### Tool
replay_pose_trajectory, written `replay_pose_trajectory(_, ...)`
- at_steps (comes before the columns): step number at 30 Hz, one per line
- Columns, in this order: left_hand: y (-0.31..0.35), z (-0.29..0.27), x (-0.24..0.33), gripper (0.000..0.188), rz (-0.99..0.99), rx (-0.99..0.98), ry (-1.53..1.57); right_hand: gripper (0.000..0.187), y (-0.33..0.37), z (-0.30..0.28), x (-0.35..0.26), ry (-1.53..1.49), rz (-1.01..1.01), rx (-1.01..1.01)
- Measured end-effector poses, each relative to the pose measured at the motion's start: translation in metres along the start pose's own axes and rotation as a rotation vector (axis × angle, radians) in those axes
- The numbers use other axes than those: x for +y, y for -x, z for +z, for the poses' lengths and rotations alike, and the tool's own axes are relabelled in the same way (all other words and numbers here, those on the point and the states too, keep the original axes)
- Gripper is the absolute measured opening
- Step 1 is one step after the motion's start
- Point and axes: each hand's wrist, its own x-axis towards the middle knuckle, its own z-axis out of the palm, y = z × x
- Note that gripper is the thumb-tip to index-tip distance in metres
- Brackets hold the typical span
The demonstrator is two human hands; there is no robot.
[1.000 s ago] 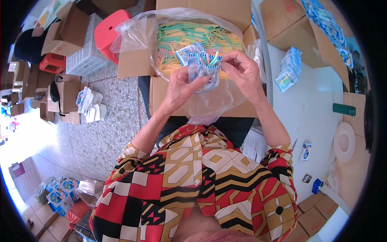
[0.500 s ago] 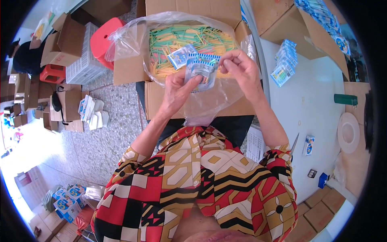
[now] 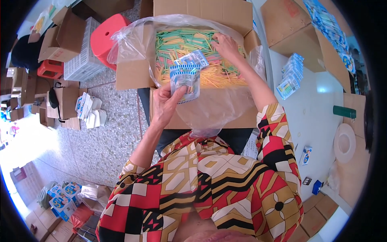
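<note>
My left hand (image 3: 166,103) is closed on a small clear plastic packet (image 3: 186,82) with blue striped edges, the thumb pressed on its front. A few coloured pieces show inside it. Just behind it, a similar blue-and-white packet (image 3: 197,57) lies on a heap of thin coloured sticks (image 3: 177,40), green, yellow, orange and pink. These fill an open cardboard box (image 3: 133,74) lined with a clear plastic bag (image 3: 139,44). My right hand (image 3: 226,46) is down at the heap's far right part, fingers curled among the sticks; what they pinch is hidden.
On the white table (image 3: 310,113) to the right lies a row of overlapping packets (image 3: 291,74). Behind it stands a carton (image 3: 298,32) with more packets. A red stool (image 3: 107,38) and a white crate (image 3: 82,60) stand left of the box.
My right hand has gone from beside the held packet to the far right of the stick heap. My left hand has shifted slightly left and nearer, still holding the packet.
</note>
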Motion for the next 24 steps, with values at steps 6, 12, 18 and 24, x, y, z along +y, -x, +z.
replay_pose_trajectory(6,-0.002,-0.006,0.0,0.019,-0.028,0.037,-0.027,0.036,-0.021,0.007,-0.005,0.14,0.129,-0.227)
replay_pose_trajectory(12,-0.008,-0.002,0.004,0.019,-0.042,0.008,-0.029,0.036,-0.03,0.016,0.017,-0.005,0.105,-0.255)
replay_pose_trajectory(18,-0.009,-0.002,0.001,0.018,-0.037,-0.006,-0.038,0.021,-0.027,0.012,0.024,-0.14,0.18,-0.348)
replay_pose_trajectory(24,-0.007,0.003,0.001,0.017,-0.014,-0.011,-0.029,0.022,0.002,-0.014,0.024,-0.078,-0.156,0.05)
